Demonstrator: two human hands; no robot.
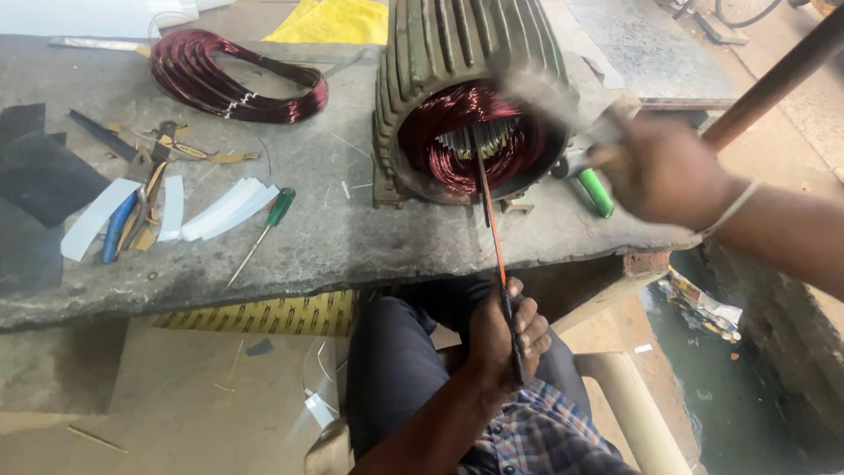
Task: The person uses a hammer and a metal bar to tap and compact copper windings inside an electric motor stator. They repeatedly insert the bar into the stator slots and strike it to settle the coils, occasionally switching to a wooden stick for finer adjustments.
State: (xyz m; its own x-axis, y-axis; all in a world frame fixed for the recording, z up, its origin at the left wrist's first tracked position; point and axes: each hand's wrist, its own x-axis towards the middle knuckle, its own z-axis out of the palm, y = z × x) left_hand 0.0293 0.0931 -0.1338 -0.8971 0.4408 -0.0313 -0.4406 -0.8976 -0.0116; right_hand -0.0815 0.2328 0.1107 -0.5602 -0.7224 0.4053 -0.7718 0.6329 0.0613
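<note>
On the grey stone bench [334, 237], the left hand [505, 339] grips a thin red-and-black rod [492, 233] aimed at twelve o'clock into the ribbed green motor housing [457, 44]'s copper windings [457, 132]; the blurred right hand [664, 171] closes on a hammer [545, 97].

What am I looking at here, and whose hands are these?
One picture, from a camera on the person's head, looking down. Both hands are the wearer's. On the stone bench stands a motor stator with red copper windings inside. The left hand has a closed grip on a long thin rod that reaches into the windings. The right hand, blurred, holds what seems a hammer. Also there: a loose wire coil, a green screwdriver, pliers, white paper strips.
</note>
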